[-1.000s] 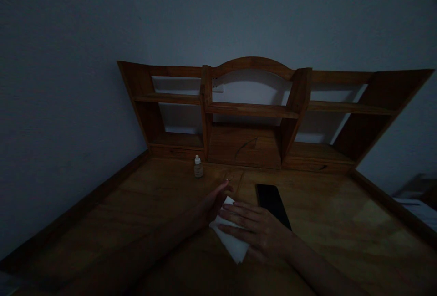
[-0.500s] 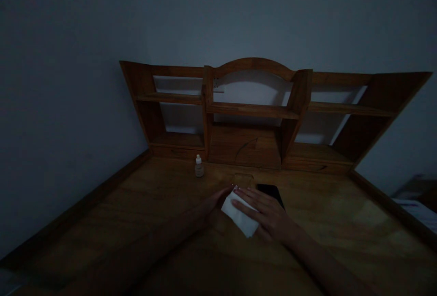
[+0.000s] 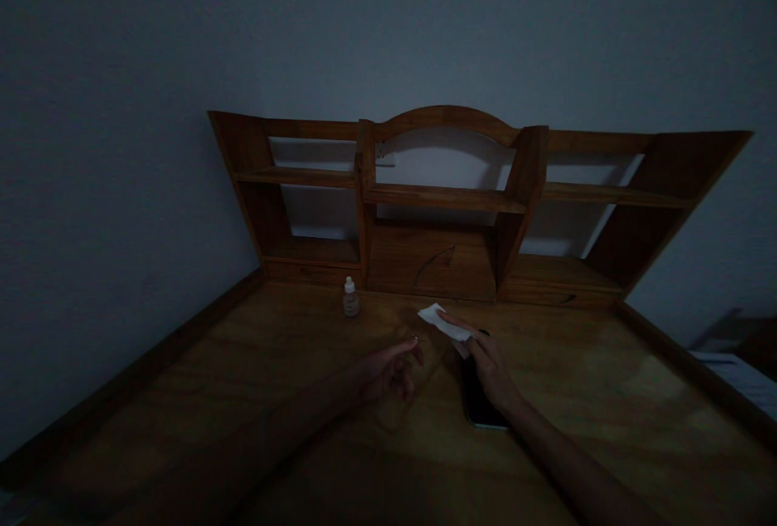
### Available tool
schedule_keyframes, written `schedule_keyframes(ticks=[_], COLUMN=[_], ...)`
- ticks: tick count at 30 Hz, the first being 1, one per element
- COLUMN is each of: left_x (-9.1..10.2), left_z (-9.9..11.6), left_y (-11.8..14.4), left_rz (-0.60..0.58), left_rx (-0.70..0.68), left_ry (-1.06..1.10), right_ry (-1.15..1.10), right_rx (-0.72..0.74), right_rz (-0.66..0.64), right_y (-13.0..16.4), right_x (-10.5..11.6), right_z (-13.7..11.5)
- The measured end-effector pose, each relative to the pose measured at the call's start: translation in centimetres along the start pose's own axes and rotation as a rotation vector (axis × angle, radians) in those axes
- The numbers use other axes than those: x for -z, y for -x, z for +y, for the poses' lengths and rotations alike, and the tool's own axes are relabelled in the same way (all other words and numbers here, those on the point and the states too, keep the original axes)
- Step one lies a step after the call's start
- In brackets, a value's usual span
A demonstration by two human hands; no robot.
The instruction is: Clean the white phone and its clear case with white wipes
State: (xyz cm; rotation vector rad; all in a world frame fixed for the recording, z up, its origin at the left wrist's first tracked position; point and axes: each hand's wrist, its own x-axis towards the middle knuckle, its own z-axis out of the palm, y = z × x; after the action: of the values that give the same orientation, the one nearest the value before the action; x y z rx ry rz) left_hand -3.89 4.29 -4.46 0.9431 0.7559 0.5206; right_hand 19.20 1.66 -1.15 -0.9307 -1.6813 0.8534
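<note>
My right hand (image 3: 493, 372) is closed on a folded white tissue (image 3: 444, 322), which sticks out to the left past the fingertips. Directly beneath that hand lies a dark smartphone (image 3: 477, 396), partly covered by the fingers and wrist. My left hand (image 3: 392, 374) is left of the phone, low over the desk, its fingers half curled and apart, with a small glint at one fingertip. Faint outlines on the wood around it suggest something clear and flat; the dim light hides what it is. A small clear bottle with a white cap (image 3: 350, 299) stands upright farther back.
The wooden desk (image 3: 291, 356) has a raised edge along its left and right sides. Across its back stands a wooden shelf unit (image 3: 437, 198) with several compartments and low drawers. A wall socket (image 3: 384, 155) shows behind it. Papers (image 3: 737, 376) lie beyond the right edge.
My right hand has moved back and right, carrying the tissue away from my left hand. More of the phone's lower end shows. My left hand's fingers are now more visible.
</note>
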Motion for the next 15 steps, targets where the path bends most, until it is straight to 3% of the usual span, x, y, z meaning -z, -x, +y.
schedule_keyframes(ticks=[3,9,15], left_x=[-0.4,-0.7,-0.6], left_z=[0.1,0.6,0.3], left_y=[0.3,1.3,1.3], left_rz=[-0.014,-0.025,-0.074], left_rx=[0.02,0.024,-0.017], left_ry=[-0.031,-0.115,-0.119], right_ry=[-0.25,-0.516,-0.575], right_rx=[-0.093,-0.163,-0.196], right_rz=[0.028,0.023,-0.01], right_y=[-0.4,-1.0,-1.0], right_x=[-0.5,-1.4,-1.7], right_z=[0.4,1.4,1.7])
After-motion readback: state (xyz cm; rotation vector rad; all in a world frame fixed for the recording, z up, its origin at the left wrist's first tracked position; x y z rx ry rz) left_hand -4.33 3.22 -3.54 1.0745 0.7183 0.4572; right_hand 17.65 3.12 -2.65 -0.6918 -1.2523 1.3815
